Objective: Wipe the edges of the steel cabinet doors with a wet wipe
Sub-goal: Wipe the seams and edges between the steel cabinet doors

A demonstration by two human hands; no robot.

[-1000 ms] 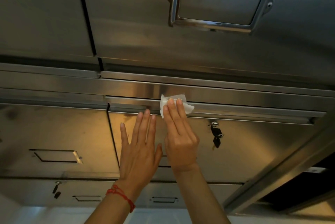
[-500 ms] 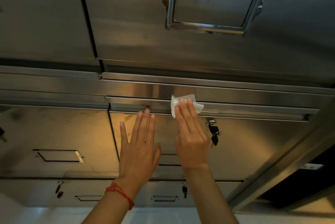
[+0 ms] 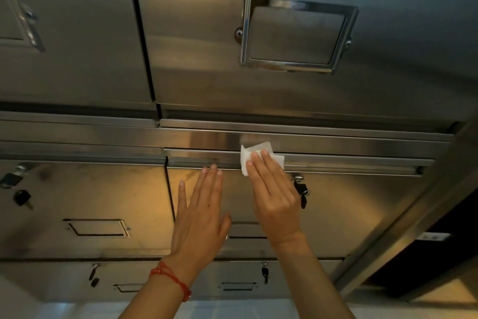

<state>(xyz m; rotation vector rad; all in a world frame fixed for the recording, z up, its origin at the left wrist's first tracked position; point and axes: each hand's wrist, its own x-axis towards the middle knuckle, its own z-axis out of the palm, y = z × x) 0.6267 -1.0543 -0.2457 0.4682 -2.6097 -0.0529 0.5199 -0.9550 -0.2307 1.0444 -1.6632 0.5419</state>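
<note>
A white wet wipe is pressed against the top edge of a steel cabinet door. My right hand lies flat on the wipe, fingertips holding it to the metal. My left hand rests flat on the same door to the left, fingers spread, with nothing in it; a red string bracelet sits on that wrist. The steel cabinet rises above me with an upper door carrying a chrome label frame.
A key hangs from the lock just right of my right hand. Another door on the left has a key and a recessed handle. Lower doors with locks lie below. A dark opening is at the right.
My right hand has slid the wipe rightwards along the door's top edge. The left hand has stayed flat on the door. The view has tilted upward.
</note>
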